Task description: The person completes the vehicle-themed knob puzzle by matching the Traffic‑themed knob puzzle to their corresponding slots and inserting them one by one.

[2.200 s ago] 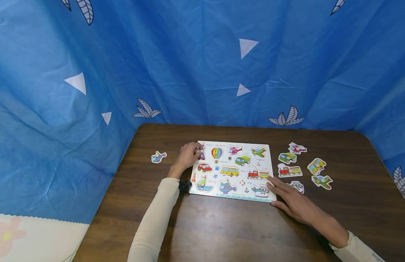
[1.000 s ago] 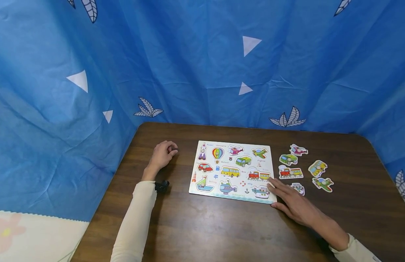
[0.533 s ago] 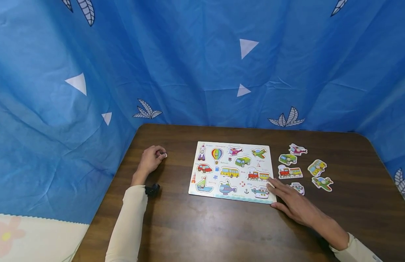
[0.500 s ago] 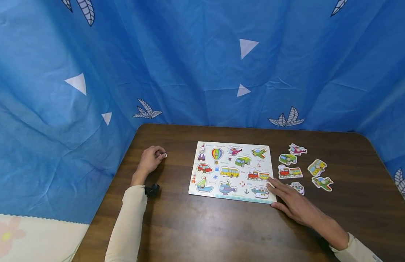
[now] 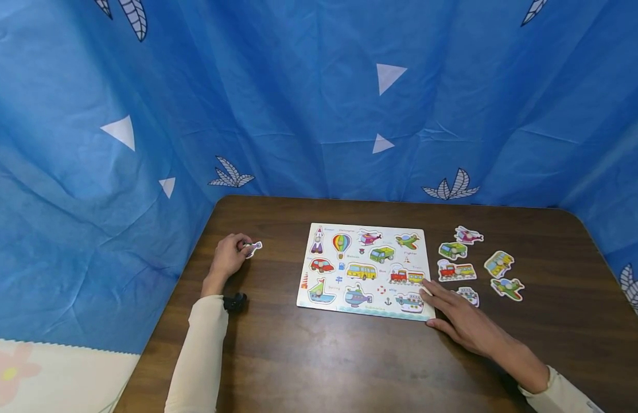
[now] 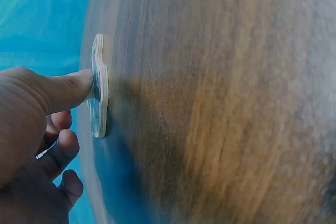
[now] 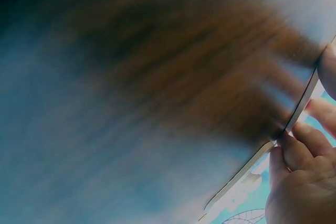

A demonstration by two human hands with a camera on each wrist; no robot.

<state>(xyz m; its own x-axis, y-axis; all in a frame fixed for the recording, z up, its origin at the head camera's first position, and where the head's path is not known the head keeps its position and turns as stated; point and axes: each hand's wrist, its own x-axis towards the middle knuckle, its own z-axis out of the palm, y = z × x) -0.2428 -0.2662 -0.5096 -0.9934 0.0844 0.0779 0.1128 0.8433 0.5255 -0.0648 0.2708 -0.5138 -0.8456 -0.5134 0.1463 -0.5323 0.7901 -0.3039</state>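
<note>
At the left of the table, my left hand [image 5: 228, 255] pinches a submarine puzzle piece [image 5: 254, 248], whose purple tail shows past the fingers. The left wrist view has the thumb against the printed face of this piece [image 6: 101, 90]; the fingertips behind it are partly hidden. A white puzzle board [image 5: 365, 291] with vehicle pictures lies mid-table, the rocket piece [image 5: 318, 241] at its upper left. My right hand [image 5: 466, 321] rests with extended fingers on the board's lower right edge. In the right wrist view, fingers of this hand [image 7: 307, 166] touch that edge.
Right of the board lie several loose pieces: a helicopter [image 5: 469, 235], a green truck [image 5: 452, 250], a train [image 5: 456, 271], a yellow bus [image 5: 500, 264], a plane [image 5: 507, 289] and a ship [image 5: 469, 296] partly behind my right hand. A blue curtain [image 5: 298, 103] hangs behind the table.
My left hand has left the rocket on the board, moved left and taken hold of the submarine piece that lay on the table. My right hand has stayed on the board's edge.
</note>
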